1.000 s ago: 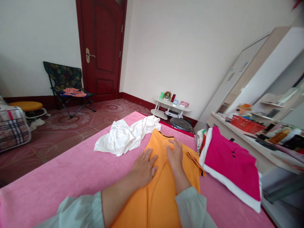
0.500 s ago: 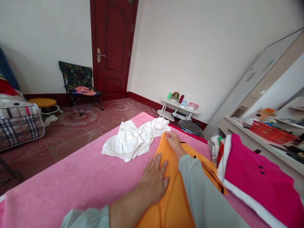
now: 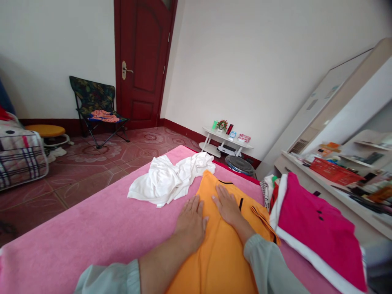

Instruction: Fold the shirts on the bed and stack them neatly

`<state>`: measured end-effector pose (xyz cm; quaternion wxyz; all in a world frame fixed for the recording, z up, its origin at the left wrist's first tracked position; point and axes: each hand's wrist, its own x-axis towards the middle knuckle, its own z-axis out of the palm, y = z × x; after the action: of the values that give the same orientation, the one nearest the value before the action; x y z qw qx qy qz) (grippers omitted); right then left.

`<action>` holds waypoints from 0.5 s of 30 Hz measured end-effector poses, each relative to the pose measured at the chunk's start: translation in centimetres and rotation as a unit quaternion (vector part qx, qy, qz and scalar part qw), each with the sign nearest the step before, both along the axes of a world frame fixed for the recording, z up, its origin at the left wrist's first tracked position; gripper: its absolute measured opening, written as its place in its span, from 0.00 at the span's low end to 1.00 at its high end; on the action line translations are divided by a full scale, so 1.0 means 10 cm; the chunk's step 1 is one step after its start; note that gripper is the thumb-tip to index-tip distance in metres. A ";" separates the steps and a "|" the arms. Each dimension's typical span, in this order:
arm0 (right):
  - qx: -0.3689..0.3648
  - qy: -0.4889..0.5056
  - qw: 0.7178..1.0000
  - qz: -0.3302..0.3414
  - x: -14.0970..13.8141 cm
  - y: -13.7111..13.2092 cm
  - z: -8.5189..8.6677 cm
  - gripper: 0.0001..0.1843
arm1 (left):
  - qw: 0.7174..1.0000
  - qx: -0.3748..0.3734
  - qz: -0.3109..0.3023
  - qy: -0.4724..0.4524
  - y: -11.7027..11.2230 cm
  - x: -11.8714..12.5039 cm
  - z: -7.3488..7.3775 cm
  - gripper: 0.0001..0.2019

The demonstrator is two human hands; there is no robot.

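Observation:
An orange garment (image 3: 225,249) with black trim lies spread over the pink bed cover (image 3: 104,237), running toward me past the lower edge of the view. My left hand (image 3: 191,224) rests flat along its left edge, fingers stretched out. On the upper middle of the same cloth lies my right hand (image 3: 228,206), palm down with its fingers extended. Neither hand grips the fabric. Just beyond the left hand is a crumpled white garment (image 3: 167,179). Part of the orange cloth is hidden under my hands and right forearm.
Folded clothes, with a magenta garment (image 3: 318,232) on top, lie at the right edge of the bed. Behind them stands a dresser with a red basket (image 3: 335,170). A low white stand (image 3: 228,139), a folding chair (image 3: 96,106) and a yellow stool (image 3: 45,130) are farther off.
My right hand has let go of the garment's far corner and moved nearer, now flat on the cloth. The far right part of the orange garment lies more spread out. My left hand stays at the left edge.

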<state>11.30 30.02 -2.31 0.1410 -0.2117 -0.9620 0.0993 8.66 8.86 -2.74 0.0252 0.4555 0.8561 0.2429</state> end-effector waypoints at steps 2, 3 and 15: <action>0.010 -0.097 0.995 -0.030 0.15 -0.07 0.00 0.35 | 1.000 0.002 0.002 0.011 0.00 -0.03 0.00 0.27; 0.005 -0.129 0.991 -0.042 0.19 -0.11 0.03 0.36 | 1.000 0.005 0.004 0.017 0.00 -0.05 0.00 0.27; 0.053 -0.061 0.996 -0.032 0.96 -0.99 -0.06 0.30 | 0.997 -0.002 0.004 0.075 0.01 -0.08 -0.08 0.25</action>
<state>20.90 20.15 -2.95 0.0965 -0.2401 -0.9654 0.0307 7.86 8.95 -3.57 -0.0396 0.4690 0.8579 0.2063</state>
